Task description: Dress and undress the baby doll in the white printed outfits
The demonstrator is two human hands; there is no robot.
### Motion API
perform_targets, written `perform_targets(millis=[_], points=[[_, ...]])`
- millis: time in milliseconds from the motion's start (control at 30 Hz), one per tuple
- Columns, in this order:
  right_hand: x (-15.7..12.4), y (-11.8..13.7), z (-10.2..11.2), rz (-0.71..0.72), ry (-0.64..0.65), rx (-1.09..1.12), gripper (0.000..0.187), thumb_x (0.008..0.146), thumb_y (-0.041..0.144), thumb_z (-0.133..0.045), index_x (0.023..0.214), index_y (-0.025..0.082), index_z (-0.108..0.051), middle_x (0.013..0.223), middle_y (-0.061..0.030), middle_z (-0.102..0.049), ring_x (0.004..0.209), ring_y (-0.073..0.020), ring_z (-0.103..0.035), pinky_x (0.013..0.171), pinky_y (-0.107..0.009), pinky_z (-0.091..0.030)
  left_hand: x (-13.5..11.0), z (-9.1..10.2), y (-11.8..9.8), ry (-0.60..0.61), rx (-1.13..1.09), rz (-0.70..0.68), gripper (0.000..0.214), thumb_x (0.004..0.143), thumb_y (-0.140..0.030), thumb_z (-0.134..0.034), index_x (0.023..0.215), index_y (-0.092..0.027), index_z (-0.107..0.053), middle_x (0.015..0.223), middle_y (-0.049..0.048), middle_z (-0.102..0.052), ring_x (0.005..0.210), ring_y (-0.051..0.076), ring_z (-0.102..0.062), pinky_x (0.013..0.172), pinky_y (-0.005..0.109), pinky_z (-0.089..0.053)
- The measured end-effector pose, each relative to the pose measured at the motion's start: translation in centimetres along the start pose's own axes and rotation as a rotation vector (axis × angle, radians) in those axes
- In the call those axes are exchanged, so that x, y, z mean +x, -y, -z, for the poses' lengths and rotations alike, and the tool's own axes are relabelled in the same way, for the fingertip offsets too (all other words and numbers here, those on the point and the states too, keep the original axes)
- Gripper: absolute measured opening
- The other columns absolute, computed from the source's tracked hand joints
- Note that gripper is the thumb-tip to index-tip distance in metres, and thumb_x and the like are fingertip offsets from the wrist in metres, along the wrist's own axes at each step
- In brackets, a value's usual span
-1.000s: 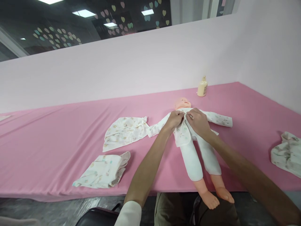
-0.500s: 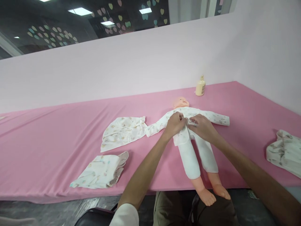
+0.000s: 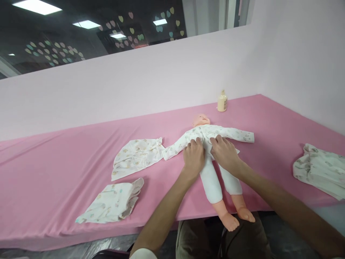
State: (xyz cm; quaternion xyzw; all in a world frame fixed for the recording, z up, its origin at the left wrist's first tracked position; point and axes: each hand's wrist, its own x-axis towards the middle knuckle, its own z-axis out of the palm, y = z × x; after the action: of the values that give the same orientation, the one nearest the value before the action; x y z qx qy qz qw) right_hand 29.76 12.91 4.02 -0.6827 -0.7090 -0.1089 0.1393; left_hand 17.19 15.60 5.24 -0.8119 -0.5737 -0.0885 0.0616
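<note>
A baby doll (image 3: 201, 119) lies on its back on the pink table (image 3: 67, 162), feet over the near edge. It wears a white printed shirt (image 3: 237, 134) and white trousers (image 3: 211, 181). My left hand (image 3: 193, 157) rests on the doll's waist at the shirt's lower left hem, fingers curled on the cloth. My right hand (image 3: 224, 153) lies beside it on the shirt's lower right front, fingers bent and pressing the fabric. Both hands touch near the shirt's middle opening.
A printed baby garment (image 3: 136, 157) lies left of the doll, and a folded one (image 3: 110, 201) near the front edge. A crumpled garment (image 3: 319, 169) sits at the right. A cream bottle (image 3: 222, 101) stands by the back wall. My lap is below the table edge.
Both hands have slid down the shirt front from the doll's chest to its waist. The camera view has shifted slightly right and down.
</note>
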Motion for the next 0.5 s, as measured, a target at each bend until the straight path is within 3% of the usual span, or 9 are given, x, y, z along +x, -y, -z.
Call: perform_targets(millis=[133, 267, 367, 500], points=[[0.0, -0.4, -0.4, 0.011, 0.006, 0.012, 0.025, 0.086, 0.003, -0.041, 0.085, 0.016, -0.062, 0.089, -0.0106, -0.064, 0.074, -0.021, -0.058, 0.057, -0.03, -0.029, -0.5, -0.7, 0.4, -0.049, -0.019, -0.004, 0.024, 0.091, -0.012, -0.038, 0.1, -0.017, -0.06, 0.094, 0.0092, -0.061, 0.089, 0.023, -0.063, 0.065, 0.03, -0.039], [1.0, -1.0, -0.4, -0.169, -0.007, 0.345, 0.019, 0.088, 0.015, -0.045, 0.084, 0.019, -0.063, 0.088, -0.005, -0.069, 0.077, -0.0196, -0.06, 0.061, -0.029, -0.032, 0.0, -1.5, 0.6, -0.073, -0.113, 0.005, 0.027, 0.095, -0.017, -0.035, 0.094, -0.017, -0.062, 0.092, 0.0084, -0.062, 0.086, 0.022, -0.063, 0.062, 0.029, -0.037], [1.4, -1.3, -0.2, -0.252, 0.012, 0.606, 0.017, 0.085, 0.017, -0.048, 0.078, 0.02, -0.063, 0.083, -0.0015, -0.07, 0.077, -0.0173, -0.06, 0.066, -0.028, -0.036, 0.4, -1.7, 1.0, -0.079, -0.261, 0.003, 0.029, 0.097, -0.02, -0.035, 0.1, -0.016, -0.063, 0.095, 0.0084, -0.064, 0.083, 0.021, -0.062, 0.066, 0.03, -0.039], [1.3, -1.5, 0.0, -0.266, 0.043, 0.782, 0.017, 0.083, 0.021, -0.049, 0.072, 0.02, -0.062, 0.07, 0.0006, -0.064, 0.068, -0.0157, -0.055, 0.064, -0.028, -0.037, 0.7, -1.7, 1.4, -0.124, -0.446, -0.013, 0.034, 0.095, -0.017, -0.036, 0.116, -0.015, -0.062, 0.103, 0.0091, -0.066, 0.088, 0.021, -0.061, 0.074, 0.031, -0.041]])
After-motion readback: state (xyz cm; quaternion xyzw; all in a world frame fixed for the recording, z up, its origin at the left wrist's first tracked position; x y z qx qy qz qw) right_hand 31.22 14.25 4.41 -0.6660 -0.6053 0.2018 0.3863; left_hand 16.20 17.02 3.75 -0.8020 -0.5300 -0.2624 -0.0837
